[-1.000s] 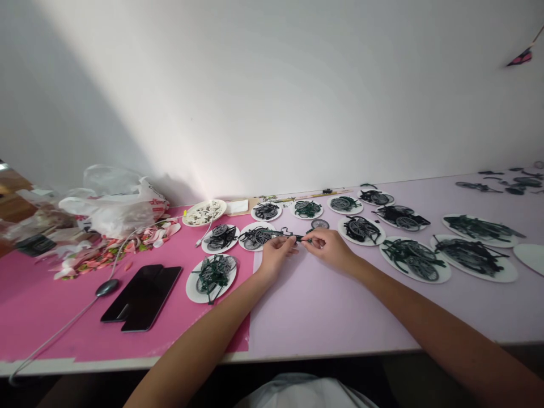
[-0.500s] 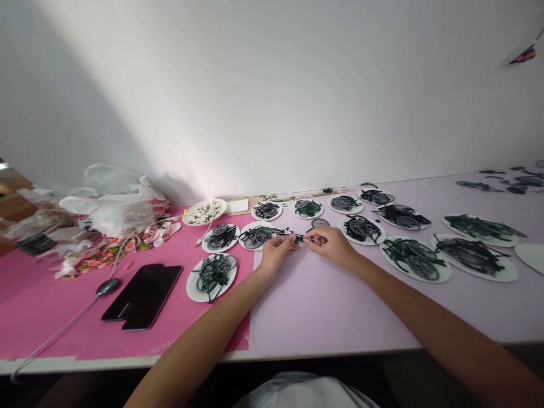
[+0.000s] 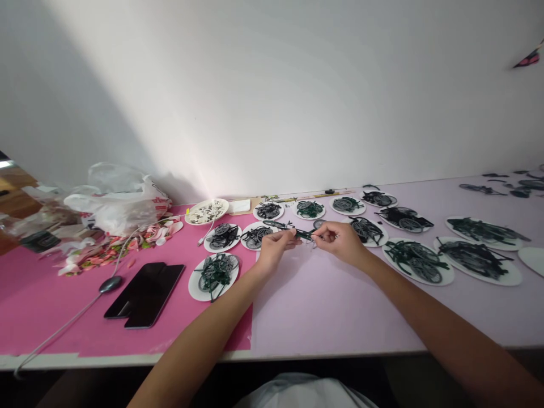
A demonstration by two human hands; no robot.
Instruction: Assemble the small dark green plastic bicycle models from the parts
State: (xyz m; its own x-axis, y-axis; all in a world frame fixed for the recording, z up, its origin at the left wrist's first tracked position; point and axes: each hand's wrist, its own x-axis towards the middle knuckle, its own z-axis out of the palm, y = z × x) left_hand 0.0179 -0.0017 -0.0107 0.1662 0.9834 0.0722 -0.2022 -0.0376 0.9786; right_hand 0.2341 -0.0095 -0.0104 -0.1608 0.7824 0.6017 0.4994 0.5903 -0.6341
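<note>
Both my hands meet over the pale purple part of the table, pinching a thin dark green toy bicycle part [image 3: 304,234] between them. My left hand [image 3: 277,248] grips its left end with thumb and fingers, and my right hand [image 3: 335,241] closes on the right end. A thin dark wheel [image 3: 274,224] shows just beyond my left fingers; whether it is joined to the held part I cannot tell. Behind my left hand lies a plate of grey wheels [image 3: 255,236]. A plate of black parts [image 3: 368,231] is partly covered by my right hand.
Several white plates hold green and black parts, such as one plate [image 3: 419,260] at right and another [image 3: 213,276] at left. Two dark phones [image 3: 155,297], a cable puck [image 3: 110,284], petals [image 3: 127,243] and a plastic bag [image 3: 117,204] lie left. A wall [image 3: 272,102] stands behind.
The held green part has turned, showing more of its length between my hands. A thin wheel now shows above my left fingers. The view has shifted slightly.
</note>
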